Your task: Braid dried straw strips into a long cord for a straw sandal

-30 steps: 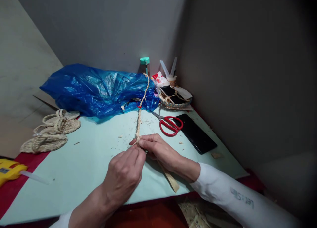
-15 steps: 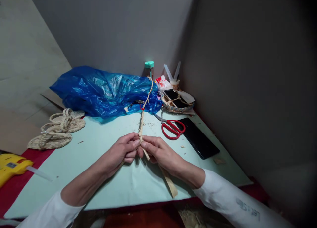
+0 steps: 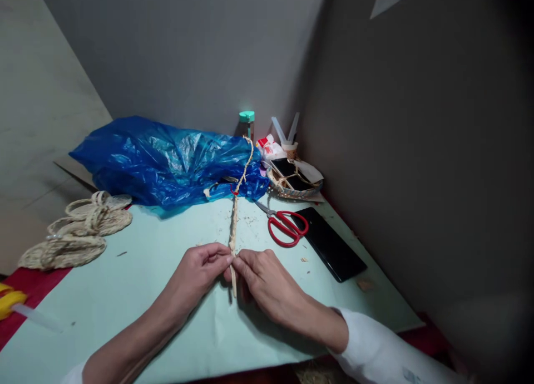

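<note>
A thin braid of pale straw-like strands (image 3: 234,220) runs from the blue bag toward me, with a red tie (image 3: 234,190) around its middle. My left hand (image 3: 203,270) pinches the near end of the braid between thumb and fingers. Right against it, my right hand (image 3: 265,278) grips the same spot from the other side. A loose strand end hangs below the fingertips. Red-handled scissors (image 3: 287,228) lie beyond my right hand, partly over a black phone-like slab (image 3: 329,244).
A blue plastic bag (image 3: 162,164) fills the back left. Woven straw sandals (image 3: 67,250) sit at the left edge, near a yellow glue gun (image 3: 9,301). At the back right are a basket (image 3: 292,190), a green-lidded jar (image 3: 247,118) and a cup (image 3: 289,149).
Both hands and the braid sit lower in view, as does the tabletop, since the camera has tilted. The wide strip below my right hand no longer shows.
</note>
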`<state>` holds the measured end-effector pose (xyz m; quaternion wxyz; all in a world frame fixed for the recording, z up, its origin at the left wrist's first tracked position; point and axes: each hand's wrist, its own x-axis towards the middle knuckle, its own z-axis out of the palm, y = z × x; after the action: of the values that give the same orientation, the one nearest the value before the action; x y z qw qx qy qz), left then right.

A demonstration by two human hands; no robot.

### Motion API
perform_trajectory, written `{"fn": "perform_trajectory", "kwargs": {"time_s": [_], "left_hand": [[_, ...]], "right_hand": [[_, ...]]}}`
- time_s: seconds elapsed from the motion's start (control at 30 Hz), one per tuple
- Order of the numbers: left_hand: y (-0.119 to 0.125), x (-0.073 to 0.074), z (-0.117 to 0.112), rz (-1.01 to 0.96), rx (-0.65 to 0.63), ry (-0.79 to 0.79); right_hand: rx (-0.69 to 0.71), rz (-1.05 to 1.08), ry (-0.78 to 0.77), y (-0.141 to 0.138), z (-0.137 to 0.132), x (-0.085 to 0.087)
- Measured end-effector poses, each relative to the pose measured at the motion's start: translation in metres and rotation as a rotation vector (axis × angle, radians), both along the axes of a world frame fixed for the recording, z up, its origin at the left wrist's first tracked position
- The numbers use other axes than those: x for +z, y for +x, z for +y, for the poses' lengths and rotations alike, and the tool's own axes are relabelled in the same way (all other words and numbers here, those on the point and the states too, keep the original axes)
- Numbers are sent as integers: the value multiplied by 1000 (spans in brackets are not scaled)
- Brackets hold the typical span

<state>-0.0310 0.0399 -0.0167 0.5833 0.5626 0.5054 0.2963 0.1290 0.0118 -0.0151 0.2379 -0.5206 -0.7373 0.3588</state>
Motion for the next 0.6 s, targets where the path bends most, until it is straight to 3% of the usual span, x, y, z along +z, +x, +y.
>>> {"fn": "perform_trajectory", "kwargs": {"time_s": [0.07,0.23,0.47,0.6], "left_hand": [[0,2,1,12,18,33],[-4,-3,5,-3,-21,-19],[-10,-19,9,-50,9,-54],[-9,-22,12,-39,-14,-50]], "right_hand": [[-19,19,1,-1,1,0],[-82,-174,91,-4,-2,2],[-24,-295,239,1,-5,-4],[49,-353,240,8,-3,-2]]}}
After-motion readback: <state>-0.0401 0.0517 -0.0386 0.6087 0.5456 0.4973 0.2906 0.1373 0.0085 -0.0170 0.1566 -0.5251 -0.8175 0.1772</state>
